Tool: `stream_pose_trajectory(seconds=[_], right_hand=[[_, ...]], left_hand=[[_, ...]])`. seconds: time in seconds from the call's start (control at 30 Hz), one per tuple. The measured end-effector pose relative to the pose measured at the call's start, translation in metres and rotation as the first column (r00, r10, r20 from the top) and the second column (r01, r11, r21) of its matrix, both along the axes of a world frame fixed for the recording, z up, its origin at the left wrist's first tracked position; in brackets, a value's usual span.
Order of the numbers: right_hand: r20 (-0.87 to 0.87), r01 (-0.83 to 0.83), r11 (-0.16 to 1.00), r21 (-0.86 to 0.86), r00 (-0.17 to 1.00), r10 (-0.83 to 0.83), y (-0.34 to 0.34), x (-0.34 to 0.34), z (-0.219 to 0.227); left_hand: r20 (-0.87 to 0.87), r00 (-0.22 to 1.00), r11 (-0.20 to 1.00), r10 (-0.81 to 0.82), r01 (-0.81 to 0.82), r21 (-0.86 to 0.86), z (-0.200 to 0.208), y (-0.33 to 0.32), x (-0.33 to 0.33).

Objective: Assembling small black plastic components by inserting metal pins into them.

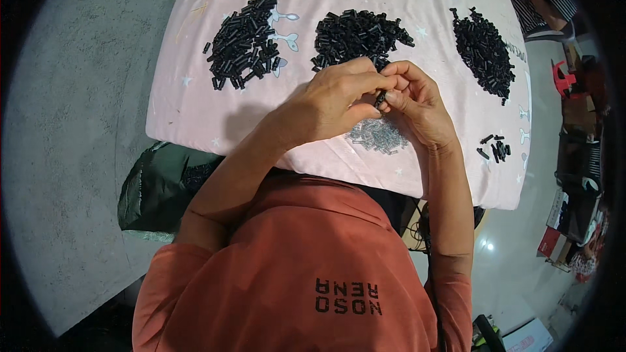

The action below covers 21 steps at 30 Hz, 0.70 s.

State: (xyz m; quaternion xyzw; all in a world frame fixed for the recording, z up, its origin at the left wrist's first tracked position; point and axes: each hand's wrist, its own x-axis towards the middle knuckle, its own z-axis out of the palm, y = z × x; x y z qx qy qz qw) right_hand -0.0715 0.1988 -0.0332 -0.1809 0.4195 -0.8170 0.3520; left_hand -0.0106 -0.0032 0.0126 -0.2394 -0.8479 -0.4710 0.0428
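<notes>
One black piece point(380, 99) is pinched between left hand point(340, 96) and right hand point(418, 101), near five black heaps point(357, 34) and one clear pile point(378, 137).

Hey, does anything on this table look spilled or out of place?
Nothing looks clearly spilled. The one mildly odd spot is a small, loose scatter of black pieces near the right edge of the pink cloth, set apart from the bigger black heaps. It may well be deliberate.
</notes>
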Motion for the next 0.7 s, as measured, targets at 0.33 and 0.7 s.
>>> stream_pose_trajectory(seconds=[0.33, 0.7], right_hand=[[0.026, 0.017, 1.000, 0.009, 1.000, -0.017, 0.000, -0.002, -0.002], [0.031, 0.009, 1.000, -0.028, 0.999, -0.008, 0.002, -0.002, -0.004]], left_hand=[[-0.070, 0.998, 0.999, 0.005, -0.002, 0.046, -0.006, 0.004, -0.002], [0.055, 0.996, 0.981, 0.068, -0.077, 0.175, -0.010, 0.009, -0.002]])
